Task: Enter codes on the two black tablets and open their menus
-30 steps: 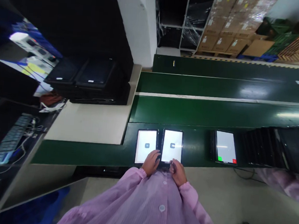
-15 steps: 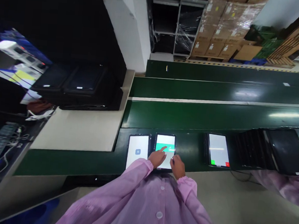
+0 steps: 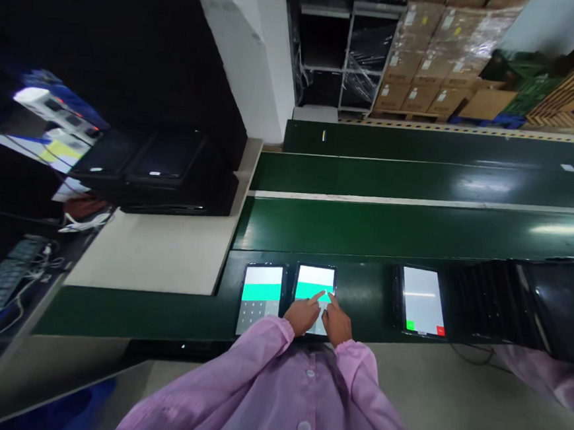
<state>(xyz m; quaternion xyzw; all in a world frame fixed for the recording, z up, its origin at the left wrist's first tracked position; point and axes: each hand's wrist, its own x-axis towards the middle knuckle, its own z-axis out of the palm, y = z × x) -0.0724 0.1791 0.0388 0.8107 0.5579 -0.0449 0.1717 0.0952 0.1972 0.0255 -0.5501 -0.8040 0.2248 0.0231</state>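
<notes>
In the head view, a tablet [image 3: 313, 288] lies on the green bench with a white, teal and grey screen. Over its lower left part is my left hand [image 3: 303, 316], the index finger stretched to the screen and the other fingers curled. My right hand [image 3: 337, 324] is at the tablet's right side, its index finger also pointing onto the screen. The two fingertips nearly meet, and neither hand holds anything. Close on the left lies a second tablet [image 3: 261, 294], showing a keypad with a teal band; my left sleeve is near its lower corner.
Another lit tablet [image 3: 422, 297] with green and red corner squares lies to the right. Beyond it stands a row of dark tablets [image 3: 509, 302], beside a co-worker's pink sleeve [image 3: 545, 378]. Stacked black devices [image 3: 171, 166] sit on the pale board [image 3: 155, 251] at left.
The left tablet's screen went from a white page with an icon to a teal keypad page. A grey keypad area now shows on the middle tablet. My right index finger has stretched out onto it.
</notes>
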